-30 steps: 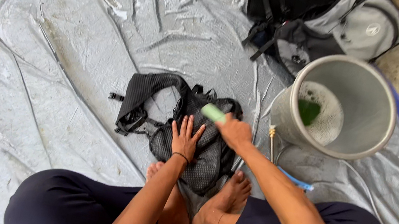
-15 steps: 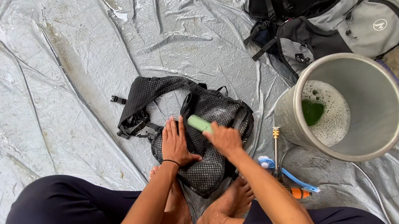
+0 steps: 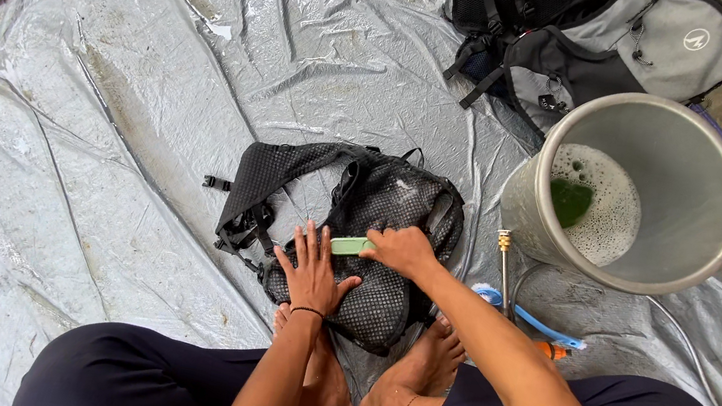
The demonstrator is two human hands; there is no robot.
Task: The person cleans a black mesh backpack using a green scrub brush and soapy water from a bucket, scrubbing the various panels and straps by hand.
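L hand (image 3: 310, 270) flat, fingers spread, pinning black mesh pack (image 3: 372, 253) on tarp (image 3: 100, 142). R hand (image 3: 400, 248) clenched on green brush (image 3: 351, 246). Risk: wet mesh slides, brush skids onto L fingers.

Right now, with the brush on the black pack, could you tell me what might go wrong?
The right hand works the green brush beside the left hand, so a slip could scrape its fingers. The metal bucket of suds stands close to the right elbow and might tip. The hose lies by the feet.
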